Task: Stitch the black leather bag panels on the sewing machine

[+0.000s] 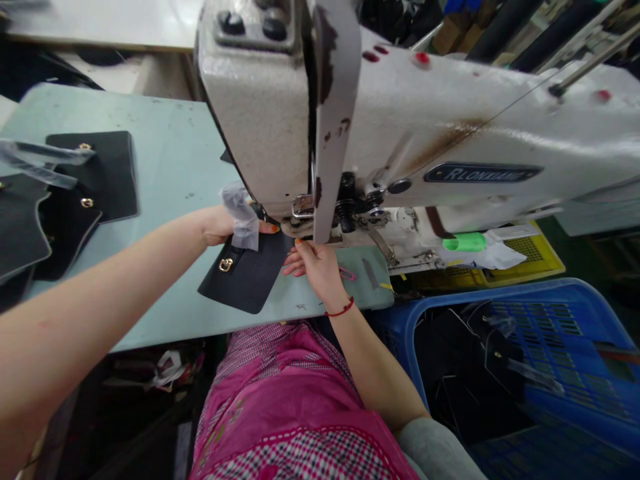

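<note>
A black leather-like panel [245, 280] with a gold metal clasp [225, 265] lies under the head of a sewing machine [260, 113], its far edge at the needle area. A strip of clear plastic wrap [245, 217] stands up from it. My left hand [217, 225] grips the panel's far left side, a fingertip pressed beside the presser foot; the wrap hides part of its fingers. On the right edge, my right hand [315, 263] pinches the panel between thumb and fingers, close to the foot. The needle itself is hidden behind the machine head.
Several similar black panels [113, 180] with clasps and plastic wrap lie at the table's left. A blue basket [425, 303] with black pieces inside stands at the right. A pink safety pin [347, 274] lies near my right hand. Behind the basket is a yellow crate [550, 257].
</note>
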Demonstrator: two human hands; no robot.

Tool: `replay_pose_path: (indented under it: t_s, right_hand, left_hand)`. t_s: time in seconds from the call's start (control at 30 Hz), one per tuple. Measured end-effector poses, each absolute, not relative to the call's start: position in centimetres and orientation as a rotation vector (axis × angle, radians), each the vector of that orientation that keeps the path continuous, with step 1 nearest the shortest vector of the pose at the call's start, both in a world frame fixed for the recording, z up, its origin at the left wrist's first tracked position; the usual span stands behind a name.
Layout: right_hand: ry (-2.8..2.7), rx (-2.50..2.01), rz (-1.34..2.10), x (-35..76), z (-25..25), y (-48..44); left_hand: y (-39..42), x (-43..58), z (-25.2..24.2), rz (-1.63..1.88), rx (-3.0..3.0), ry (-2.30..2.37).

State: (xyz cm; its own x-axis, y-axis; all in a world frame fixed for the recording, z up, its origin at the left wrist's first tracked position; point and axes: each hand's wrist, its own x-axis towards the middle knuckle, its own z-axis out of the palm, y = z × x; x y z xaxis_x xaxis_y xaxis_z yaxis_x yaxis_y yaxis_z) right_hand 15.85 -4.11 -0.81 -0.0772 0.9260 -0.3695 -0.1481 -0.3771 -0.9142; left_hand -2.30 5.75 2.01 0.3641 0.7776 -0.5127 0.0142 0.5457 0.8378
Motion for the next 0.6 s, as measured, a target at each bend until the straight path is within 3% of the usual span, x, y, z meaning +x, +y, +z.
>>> replay_pose_path:
  t_s: [0.6]
  right_hand:
    - [-0.847,-1.330,1.530,15.2,-1.6,-4.2]
  left_hand:
    - [6.8,-3.0,1.0,0.498,1.207,0.873]
